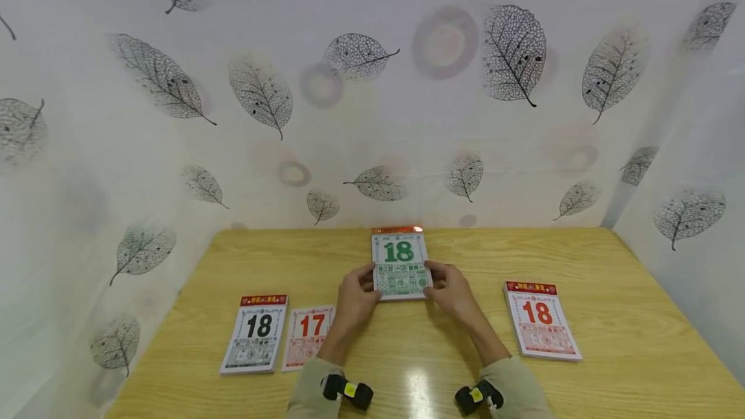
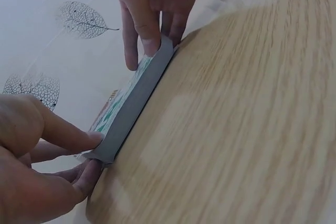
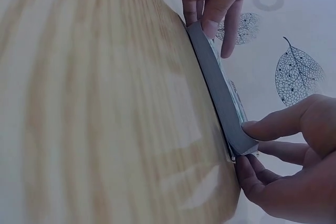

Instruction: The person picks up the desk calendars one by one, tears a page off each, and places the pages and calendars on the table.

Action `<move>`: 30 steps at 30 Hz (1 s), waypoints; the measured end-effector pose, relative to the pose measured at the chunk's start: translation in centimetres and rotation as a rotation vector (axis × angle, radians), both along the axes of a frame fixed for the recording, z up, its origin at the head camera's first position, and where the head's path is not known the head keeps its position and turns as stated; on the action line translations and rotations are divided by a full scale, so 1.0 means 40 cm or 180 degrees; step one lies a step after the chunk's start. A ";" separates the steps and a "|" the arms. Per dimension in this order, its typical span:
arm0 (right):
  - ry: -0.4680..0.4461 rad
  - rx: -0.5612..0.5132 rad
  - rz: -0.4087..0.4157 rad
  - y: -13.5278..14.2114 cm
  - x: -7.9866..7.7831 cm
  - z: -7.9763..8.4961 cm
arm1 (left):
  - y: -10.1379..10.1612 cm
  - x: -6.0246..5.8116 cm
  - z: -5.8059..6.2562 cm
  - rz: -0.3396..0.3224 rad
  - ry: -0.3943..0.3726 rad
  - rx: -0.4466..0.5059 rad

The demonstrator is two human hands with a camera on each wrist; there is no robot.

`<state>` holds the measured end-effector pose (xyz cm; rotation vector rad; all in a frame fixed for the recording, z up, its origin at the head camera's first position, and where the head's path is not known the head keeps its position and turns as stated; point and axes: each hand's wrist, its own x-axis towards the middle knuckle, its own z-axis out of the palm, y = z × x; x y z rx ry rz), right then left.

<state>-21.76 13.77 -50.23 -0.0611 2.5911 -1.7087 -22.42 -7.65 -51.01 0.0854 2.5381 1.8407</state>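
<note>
A thick tear-off calendar pad [image 1: 400, 270] with a green 18 and a red top strip is at the back middle of the table. My left hand [image 1: 356, 296] grips its left edge near the lower corner, and my right hand [image 1: 451, 291] holds the right edge the same way. In the left wrist view, the left thumb [image 2: 86, 139] lies on the printed face while other fingers reach under the corner. The right wrist view has the right thumb [image 3: 260, 127] on top and fingertips beneath. The pad's grey page-edge [image 3: 215, 82] faces me, close over the wood.
To the left lies a calendar pad with a black 18 [image 1: 255, 335], beside a page with a red 17 [image 1: 308, 336] partly behind my left arm. Another pad with a red 18 [image 1: 542, 321] lies on the right. A leaf-patterned cloth [image 1: 372, 128] rises behind the wooden table [image 1: 628, 328].
</note>
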 end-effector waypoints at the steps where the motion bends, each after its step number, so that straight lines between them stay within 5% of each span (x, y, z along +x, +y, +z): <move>1: -0.0009 -0.0019 0.0002 -0.001 0.002 0.001 | 0.000 0.001 0.001 -0.0005 0.0001 -0.0004; 17: 0.0047 -0.0336 0.0142 -0.002 0.014 0.015 | 0.003 0.004 -0.002 -0.0155 0.0023 0.0359; 30: -0.0165 -0.0536 0.0191 0.011 0.017 0.020 | 0.006 0.003 -0.003 -0.0043 0.0059 0.0412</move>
